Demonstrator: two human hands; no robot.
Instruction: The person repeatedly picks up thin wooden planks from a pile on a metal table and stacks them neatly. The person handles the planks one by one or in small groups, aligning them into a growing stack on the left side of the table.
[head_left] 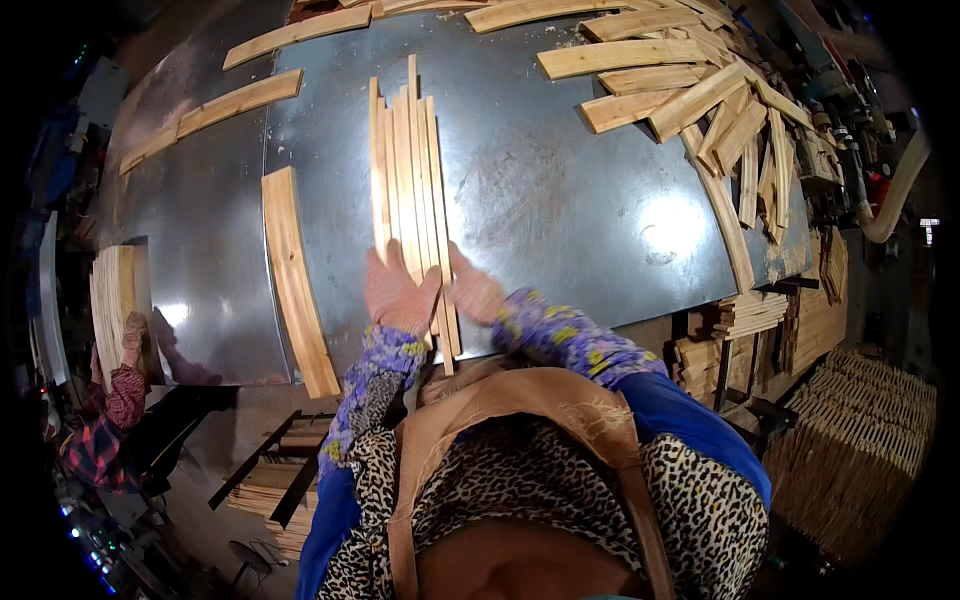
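Several narrow wooden strips (412,180) lie side by side on the metal table in front of me, on edge or nearly so, their ends uneven. My left hand (400,292) rests on the near left part of this bundle, fingers stretched out and spread, thumb toward the right. Against the bundle's right side is my right hand (474,288), its fingers extended and slightly blurred. Both hands look gloved in pink. The strips' near ends pass between the hands and reach the table's front edge. A single wide board (298,285) lies to the left of my left hand.
The metal table (560,220) bears a heap of loose boards (690,80) at the far right. More boards (215,118) lie at the far left. At the left edge, another person's hand (134,335) touches a stack of boards (113,300). Stacked wood (850,440) stands right of me.
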